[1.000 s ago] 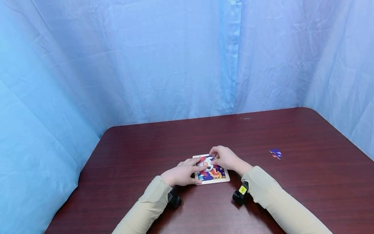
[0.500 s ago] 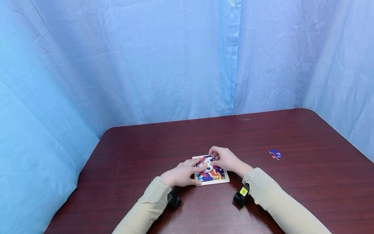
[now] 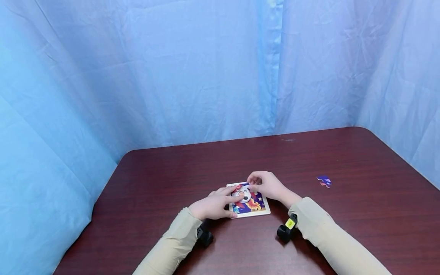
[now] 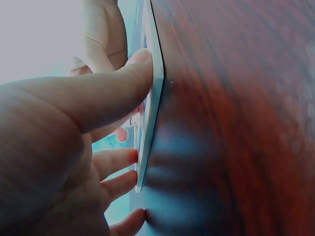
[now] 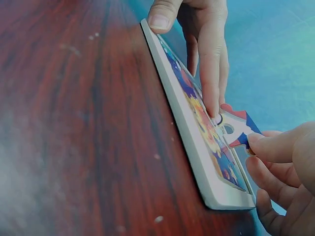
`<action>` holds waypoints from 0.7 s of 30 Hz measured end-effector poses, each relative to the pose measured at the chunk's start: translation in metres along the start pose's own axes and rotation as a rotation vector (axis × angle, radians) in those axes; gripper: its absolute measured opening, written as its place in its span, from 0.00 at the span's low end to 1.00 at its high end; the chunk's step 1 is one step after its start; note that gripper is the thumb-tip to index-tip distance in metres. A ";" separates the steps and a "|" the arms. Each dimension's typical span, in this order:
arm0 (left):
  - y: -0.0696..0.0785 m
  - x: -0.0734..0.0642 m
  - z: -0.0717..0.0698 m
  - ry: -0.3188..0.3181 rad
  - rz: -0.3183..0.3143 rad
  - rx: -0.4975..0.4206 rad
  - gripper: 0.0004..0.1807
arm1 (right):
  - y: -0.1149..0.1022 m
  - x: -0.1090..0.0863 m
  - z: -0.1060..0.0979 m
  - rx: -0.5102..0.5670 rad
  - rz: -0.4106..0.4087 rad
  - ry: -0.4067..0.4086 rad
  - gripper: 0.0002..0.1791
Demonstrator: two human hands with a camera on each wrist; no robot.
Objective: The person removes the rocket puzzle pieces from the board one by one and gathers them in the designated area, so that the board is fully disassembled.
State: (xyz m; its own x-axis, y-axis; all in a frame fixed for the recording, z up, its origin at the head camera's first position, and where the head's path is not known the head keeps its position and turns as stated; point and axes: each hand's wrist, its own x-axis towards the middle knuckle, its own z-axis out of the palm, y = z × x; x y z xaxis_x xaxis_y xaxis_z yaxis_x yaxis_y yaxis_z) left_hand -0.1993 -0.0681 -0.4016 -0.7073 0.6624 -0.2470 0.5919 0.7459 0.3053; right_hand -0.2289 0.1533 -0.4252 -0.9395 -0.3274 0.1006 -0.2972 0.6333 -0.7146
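Note:
A small jigsaw puzzle in a pale frame (image 3: 252, 215) lies on the table, with a colourful picture of stars and flames. My left hand (image 3: 214, 204) rests on its left side with fingers extended. The thumb touches the near rim, and a fingertip presses on the picture. At the far right part of the puzzle, my right hand (image 3: 269, 186) pinches a puzzle piece (image 5: 238, 127) between thumb and fingers. In the right wrist view this white, red and blue piece stands tilted up from the board. Its lower edge is close to the left fingertip; whether they touch I cannot tell.
A loose purple puzzle piece (image 3: 324, 181) lies on the dark red wooden table (image 3: 192, 164), right of the hands. Blue curtains (image 3: 199, 76) hang behind the table and along its sides. Each wrist carries a black camera (image 3: 285, 232).
My right hand has shifted slightly to the right and drawn back a little from the puzzle's middle. My left hand stays where it was.

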 end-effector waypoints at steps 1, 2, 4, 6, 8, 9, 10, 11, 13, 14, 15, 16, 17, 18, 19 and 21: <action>0.000 0.000 0.000 0.000 -0.001 -0.001 0.36 | 0.000 0.000 -0.001 0.002 -0.001 -0.003 0.03; 0.000 0.000 0.000 -0.001 -0.002 -0.002 0.36 | -0.001 -0.001 -0.001 0.005 -0.003 -0.005 0.03; 0.000 0.000 -0.001 -0.003 -0.003 -0.003 0.36 | -0.001 -0.001 -0.002 0.010 -0.011 -0.008 0.03; 0.001 0.000 -0.001 -0.005 -0.003 -0.005 0.36 | -0.002 -0.002 -0.004 0.015 -0.019 -0.005 0.03; 0.001 0.000 -0.002 -0.005 -0.002 -0.003 0.36 | -0.001 -0.003 -0.005 0.026 -0.023 0.000 0.03; 0.001 0.000 -0.002 -0.004 -0.002 -0.002 0.36 | 0.000 -0.003 -0.006 0.030 -0.025 0.002 0.04; 0.001 0.000 -0.002 -0.004 -0.001 -0.001 0.36 | 0.000 -0.003 -0.007 0.035 -0.023 0.004 0.04; 0.001 0.001 -0.002 -0.002 -0.001 0.000 0.35 | 0.001 -0.004 -0.008 0.038 -0.021 0.006 0.04; 0.001 0.001 -0.001 0.000 0.001 0.003 0.35 | 0.002 -0.005 -0.010 0.041 -0.021 0.010 0.03; 0.000 0.001 -0.001 0.001 0.001 0.003 0.35 | 0.002 -0.005 -0.011 0.040 -0.019 0.012 0.03; 0.000 0.002 -0.001 0.003 0.001 0.002 0.35 | 0.003 -0.006 -0.012 0.037 -0.024 0.011 0.03; -0.001 0.002 0.000 0.004 0.002 0.000 0.35 | 0.004 -0.006 -0.013 0.037 -0.026 0.011 0.03; -0.001 0.002 0.000 0.005 0.003 0.000 0.35 | 0.004 -0.007 -0.014 0.034 -0.027 0.011 0.03; -0.002 0.002 0.000 0.007 0.005 -0.001 0.35 | 0.005 -0.008 -0.015 0.034 -0.031 0.011 0.03; -0.002 0.002 0.000 0.009 0.007 -0.001 0.34 | 0.005 -0.009 -0.016 0.033 -0.031 0.009 0.03; -0.002 0.002 0.000 0.011 0.009 -0.003 0.35 | 0.007 -0.012 -0.018 0.034 -0.034 0.006 0.03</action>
State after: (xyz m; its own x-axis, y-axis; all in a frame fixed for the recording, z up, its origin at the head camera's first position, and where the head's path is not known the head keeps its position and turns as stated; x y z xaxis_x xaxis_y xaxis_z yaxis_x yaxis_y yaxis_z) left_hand -0.2019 -0.0682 -0.4029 -0.7060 0.6683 -0.2342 0.5972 0.7396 0.3104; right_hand -0.2227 0.1740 -0.4192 -0.9301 -0.3439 0.1289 -0.3228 0.5981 -0.7335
